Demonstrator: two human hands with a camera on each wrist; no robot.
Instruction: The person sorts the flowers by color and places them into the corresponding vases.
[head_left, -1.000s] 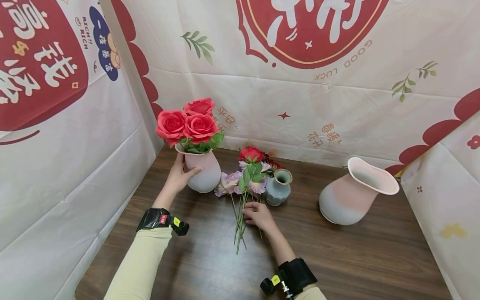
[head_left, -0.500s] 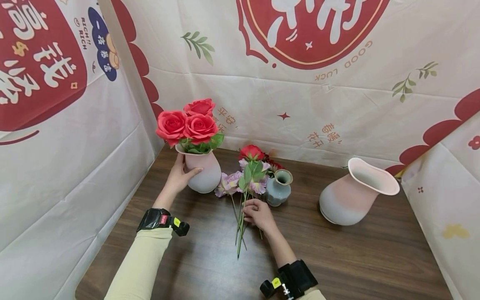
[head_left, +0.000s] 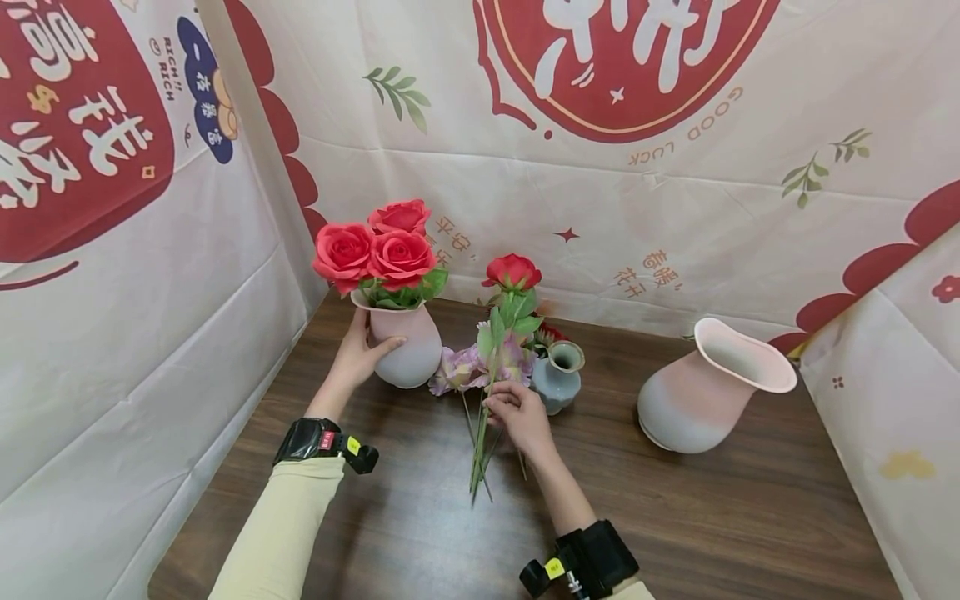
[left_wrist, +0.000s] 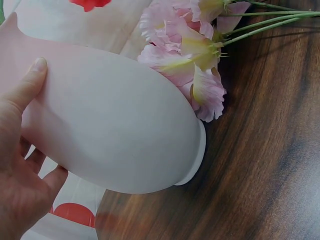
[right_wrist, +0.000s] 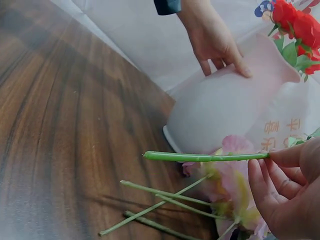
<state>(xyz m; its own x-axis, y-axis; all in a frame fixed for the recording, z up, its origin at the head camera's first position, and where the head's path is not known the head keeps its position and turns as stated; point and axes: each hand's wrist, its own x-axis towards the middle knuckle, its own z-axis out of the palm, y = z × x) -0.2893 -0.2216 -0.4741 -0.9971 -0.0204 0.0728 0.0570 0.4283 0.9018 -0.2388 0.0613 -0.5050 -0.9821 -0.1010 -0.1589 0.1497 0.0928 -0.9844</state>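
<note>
My left hand (head_left: 356, 357) grips the neck of a pink-and-grey vase (head_left: 412, 350), thumb across the front. Three red roses (head_left: 401, 258) with green leaves stand in this vase. In the left wrist view the vase's body (left_wrist: 120, 120) fills the middle. My right hand (head_left: 522, 417) pinches a single red rose (head_left: 513, 272) by its stem, between thumb and fingers. The right wrist view shows the green stem (right_wrist: 200, 157) raised over the other stems. Below the rose, pale purple flowers (head_left: 456, 372) lie on the table, partly hidden by it.
A small blue-grey vase (head_left: 555, 387) stands just right of the flowers, with a dark red flower (head_left: 551, 333) behind it. Farther right is a second pink-and-grey vase (head_left: 693, 400) with a flared mouth. Printed cloth walls (head_left: 480, 200) border the wooden table (head_left: 600, 467).
The single rose, pinched by my right hand, has risen up and away from the purple flowers. My left hand and its vase have stayed in place.
</note>
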